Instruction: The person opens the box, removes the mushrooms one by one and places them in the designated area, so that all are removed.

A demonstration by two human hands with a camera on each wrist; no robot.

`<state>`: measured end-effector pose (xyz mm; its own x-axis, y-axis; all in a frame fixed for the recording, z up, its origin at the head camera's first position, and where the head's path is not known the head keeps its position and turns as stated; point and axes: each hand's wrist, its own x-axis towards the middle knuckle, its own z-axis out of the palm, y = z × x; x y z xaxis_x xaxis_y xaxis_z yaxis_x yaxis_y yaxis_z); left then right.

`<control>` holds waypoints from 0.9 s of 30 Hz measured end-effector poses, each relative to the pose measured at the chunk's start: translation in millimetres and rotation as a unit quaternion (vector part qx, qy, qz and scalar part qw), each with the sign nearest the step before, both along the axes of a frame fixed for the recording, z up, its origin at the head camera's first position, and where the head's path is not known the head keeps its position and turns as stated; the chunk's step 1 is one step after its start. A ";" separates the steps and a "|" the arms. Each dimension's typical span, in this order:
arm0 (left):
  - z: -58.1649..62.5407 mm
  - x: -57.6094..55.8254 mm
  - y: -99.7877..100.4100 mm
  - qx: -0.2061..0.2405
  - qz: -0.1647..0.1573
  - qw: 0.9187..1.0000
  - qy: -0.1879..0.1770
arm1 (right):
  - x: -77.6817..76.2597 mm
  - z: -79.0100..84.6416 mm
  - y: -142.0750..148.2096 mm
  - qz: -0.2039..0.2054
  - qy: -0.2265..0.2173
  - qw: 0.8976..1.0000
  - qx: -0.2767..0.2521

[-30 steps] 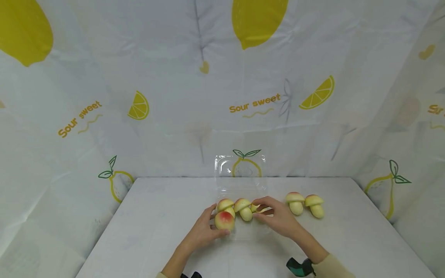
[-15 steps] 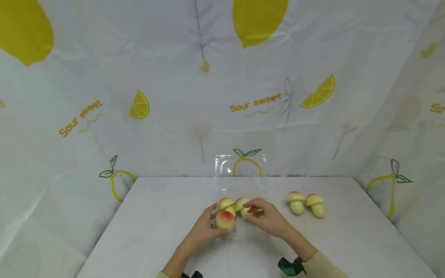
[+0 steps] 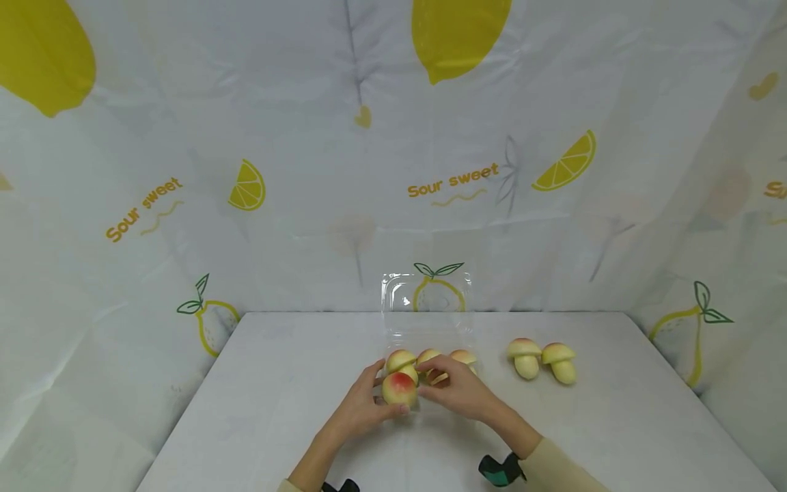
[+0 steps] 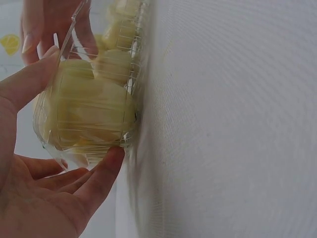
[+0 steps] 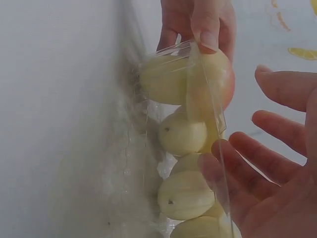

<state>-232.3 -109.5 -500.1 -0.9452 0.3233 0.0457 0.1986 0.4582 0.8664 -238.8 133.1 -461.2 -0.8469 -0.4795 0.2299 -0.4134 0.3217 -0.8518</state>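
Observation:
A clear plastic clamshell box [image 4: 89, 111] stands on the table with its lid [image 3: 424, 333] raised at the back. My left hand [image 3: 361, 404] grips the box's left end, thumb on the near rim and fingers around the side. Inside that end lies a pale yellow mushroom [image 3: 399, 388] with a red-blushed cap. Behind it several like mushrooms form a row, among them a left one [image 3: 401, 360] and a right one [image 3: 463, 357]. My right hand [image 3: 462, 391] hovers over the box's middle, fingers spread and loosely bent, holding nothing; whether its fingertips touch a mushroom I cannot tell.
Two more mushrooms, one [image 3: 525, 359] beside the other [image 3: 559, 362], lie on the white table [image 3: 295, 362] to the right of the box. A white lemon-print cloth [image 3: 320, 178] hangs behind and at both sides.
My right hand has moved left along the box, from the right-end mushroom toward the left-front one, uncovering the right mushroom. The left hand keeps its hold on the box.

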 end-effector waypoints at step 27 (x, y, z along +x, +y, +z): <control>-0.5 -0.2 -1.5 -0.010 -0.007 1.000 -0.002 | -13.6 -14.1 -20.7 0.023 -0.006 0.999 0.049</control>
<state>-232.5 -111.0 -500.6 -0.9409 0.3369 0.0343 0.2007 0.4734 0.8577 -252.4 112.4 -475.3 -0.8259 -0.5373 0.1707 -0.4199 0.3842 -0.8223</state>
